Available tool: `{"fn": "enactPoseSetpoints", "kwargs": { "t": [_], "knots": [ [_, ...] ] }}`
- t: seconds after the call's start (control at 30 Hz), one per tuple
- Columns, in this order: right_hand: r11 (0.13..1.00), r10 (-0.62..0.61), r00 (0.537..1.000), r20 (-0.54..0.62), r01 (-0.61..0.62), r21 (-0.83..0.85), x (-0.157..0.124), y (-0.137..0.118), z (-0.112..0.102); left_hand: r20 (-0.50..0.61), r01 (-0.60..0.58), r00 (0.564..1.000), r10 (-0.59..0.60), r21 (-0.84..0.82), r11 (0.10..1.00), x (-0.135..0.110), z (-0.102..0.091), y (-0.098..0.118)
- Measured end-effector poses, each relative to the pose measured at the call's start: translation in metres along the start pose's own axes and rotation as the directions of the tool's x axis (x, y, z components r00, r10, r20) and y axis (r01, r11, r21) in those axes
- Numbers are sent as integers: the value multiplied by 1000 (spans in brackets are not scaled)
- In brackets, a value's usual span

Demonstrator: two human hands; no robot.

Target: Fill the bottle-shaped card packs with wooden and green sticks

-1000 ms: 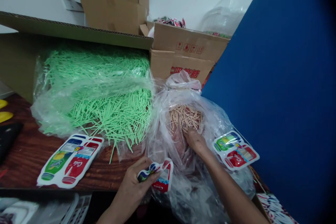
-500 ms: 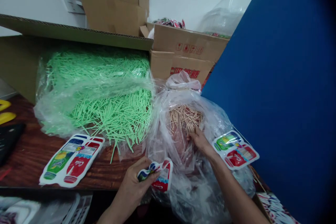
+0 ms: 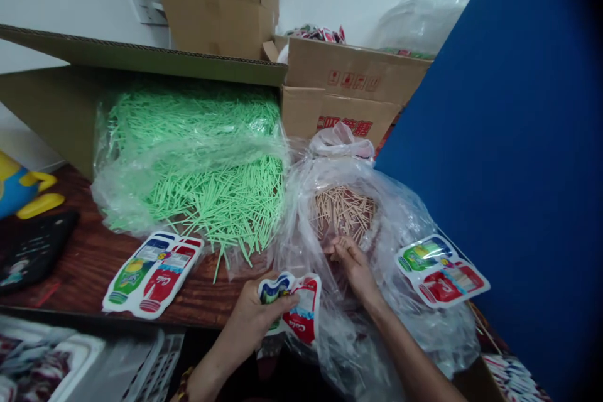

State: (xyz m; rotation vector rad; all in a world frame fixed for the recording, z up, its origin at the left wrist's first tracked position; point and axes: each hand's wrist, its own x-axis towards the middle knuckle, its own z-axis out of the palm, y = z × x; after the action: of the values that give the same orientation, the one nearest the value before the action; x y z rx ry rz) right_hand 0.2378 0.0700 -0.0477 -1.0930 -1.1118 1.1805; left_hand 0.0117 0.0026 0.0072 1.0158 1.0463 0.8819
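Note:
My left hand [image 3: 252,317] grips a small bottle-shaped printed pouch [image 3: 294,304], red, blue and white, just off the table's front edge. My right hand [image 3: 351,264] reaches into a clear plastic bag [image 3: 400,220] and its fingers are pinched together at a pile of tan wooden sticks [image 3: 346,210]. What the fingertips hold is too small to make out. To the left, a heap of green sticks [image 3: 207,163] spills out of another clear bag inside a cardboard box [image 3: 51,94].
One printed pouch [image 3: 153,273] lies on the dark wooden table [image 3: 61,270], another pouch [image 3: 440,270] on the bag at right. Cardboard boxes [image 3: 343,88] stand behind. A blue panel [image 3: 509,138] fills the right side. White trays [image 3: 42,370] sit at lower left.
My right hand has drawn back toward me from the tan sticks, fingers now pinched. The left hand has turned the pouch more upright. The view shifted left.

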Motion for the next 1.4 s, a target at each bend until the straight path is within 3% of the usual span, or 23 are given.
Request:
{"fn": "enactPoseSetpoints", "kwargs": {
  "t": [0.13, 0.27, 0.4, 0.57, 0.7, 0.87, 0.97, 1.03, 1.13, 1.2, 1.4],
  "knots": [
    [932, -11, 1000, 10, 6, 362, -14, -53, 20, 23, 58, 998, -56, -70, 996, 5, -1, -2],
    [868, -37, 992, 121, -28, 496, -35, -89, 51, 67, 124, 991, -116, -135, 983, 6, 3, 1],
    [852, -6, 990, 142, -69, 519, -46, -85, 71, 116, 107, 989, -87, -180, 978, 5, 7, 8],
    [864, 14, 992, 126, -75, 498, -51, -74, 73, 110, 100, 991, -76, -231, 968, 4, 6, 10],
    [883, 83, 978, 194, -162, 440, -54, -71, 66, 122, 71, 992, -45, -217, 974, 6, 6, 9],
    [950, 131, 925, 358, -220, 221, -52, -71, 60, 117, 2, 993, 16, -151, 989, 9, 4, 13],
    [975, 47, 940, 338, -117, 190, -47, -76, 56, 127, -8, 992, 24, -123, 992, 10, 0, 16],
    [997, -7, 946, 325, -18, 76, -45, -79, 53, 113, -6, 993, 19, -116, 993, 11, -2, 16],
    [964, -56, 904, 423, 160, -213, -44, -82, 46, 41, -30, 999, 35, -117, 993, 13, -4, 14],
    [931, -52, 867, 495, 221, -291, -44, -82, 41, 0, -60, 998, 60, -118, 991, 15, -5, 13],
    [981, 57, 941, 334, 9, -193, -42, -76, 35, 20, -3, 1000, 7, -211, 977, 19, -5, 11]
  ]
}}
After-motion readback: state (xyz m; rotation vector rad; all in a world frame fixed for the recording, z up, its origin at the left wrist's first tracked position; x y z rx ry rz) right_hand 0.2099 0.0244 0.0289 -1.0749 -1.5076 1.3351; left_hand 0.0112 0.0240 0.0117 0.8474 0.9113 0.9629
